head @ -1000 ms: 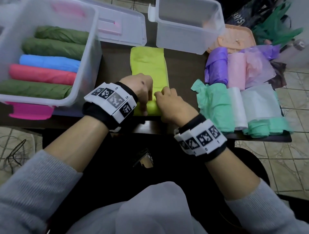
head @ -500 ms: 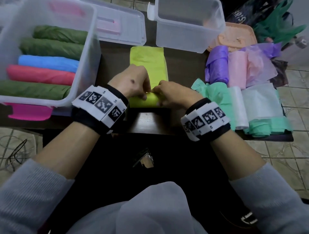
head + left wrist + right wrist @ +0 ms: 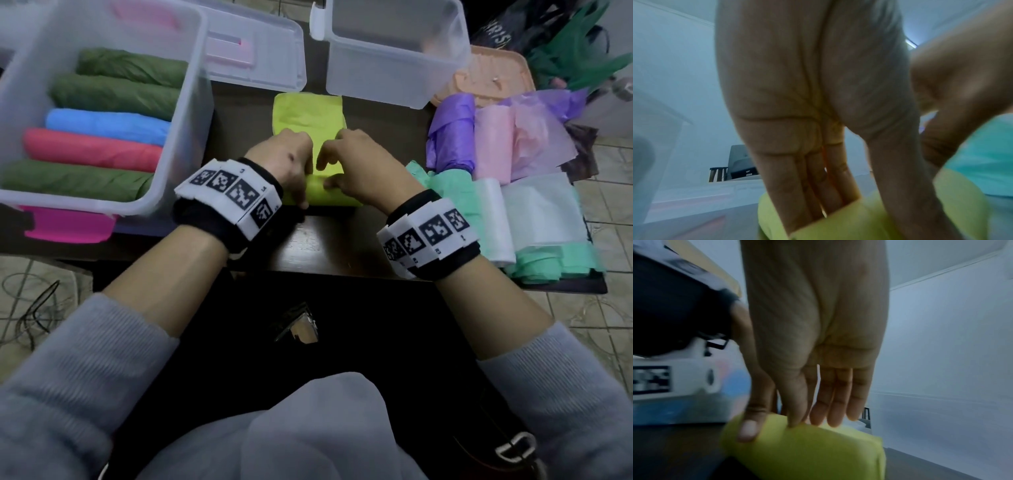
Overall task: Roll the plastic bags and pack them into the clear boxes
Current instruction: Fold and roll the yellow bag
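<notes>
Dark table [image 3: 329, 246]. At left, clear box [image 3: 178, 113] holding five rolled bags; at back, second clear box [image 3: 394, 65]. Centre, yellow-green plastic bag [image 3: 308, 113], near end rolled. Left hand [image 3: 286, 164] and right hand [image 3: 359, 168] side by side, thumbs and fingers clamped on roll.

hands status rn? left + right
Left hand: holding the yellow-green bag, fingers over its rolled end.
Right hand: gripping the same roll, thumb under.

Head camera looks steeply down, table [image 3: 329, 246] toward 12 o'clock; wrist cameras sit close under each palm, sharing the yellow bag [image 3: 310, 118] [image 3: 869, 216] [image 3: 807, 451].
</notes>
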